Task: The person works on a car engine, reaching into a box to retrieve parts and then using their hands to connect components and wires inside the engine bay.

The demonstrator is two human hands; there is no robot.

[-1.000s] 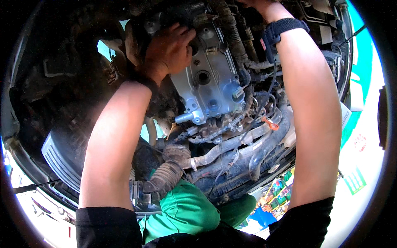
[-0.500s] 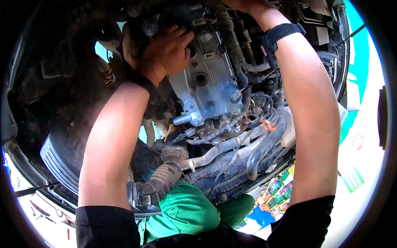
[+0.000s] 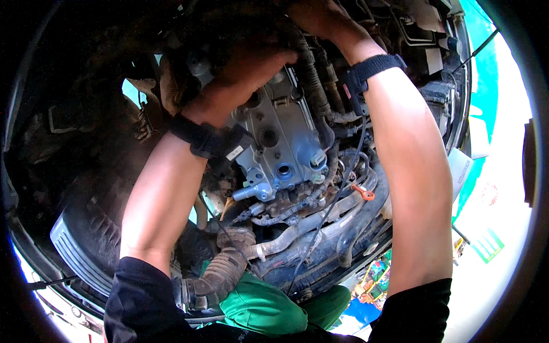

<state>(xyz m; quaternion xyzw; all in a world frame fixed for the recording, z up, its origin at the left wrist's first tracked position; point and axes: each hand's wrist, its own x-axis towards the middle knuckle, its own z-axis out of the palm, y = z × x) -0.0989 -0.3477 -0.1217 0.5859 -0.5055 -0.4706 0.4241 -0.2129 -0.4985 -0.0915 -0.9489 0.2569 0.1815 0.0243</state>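
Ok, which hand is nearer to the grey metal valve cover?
Left. The left hand reaches across the valve cover's far end in this view; the right hand is beyond that end and to the right.

Our silver-grey metal engine cover [image 3: 290, 132] sits among a brown ribbed hose [image 3: 225, 272] and an orange ring-ended handle [image 3: 358, 189]; we wear green cloth trousers [image 3: 263, 308], black fabric sleeves [image 3: 143, 303].

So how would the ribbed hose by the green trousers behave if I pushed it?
The ribbed hose would probably flex, given the folds along its bend. Its dull, dusty-looking surface suggests it may not be very slippery.
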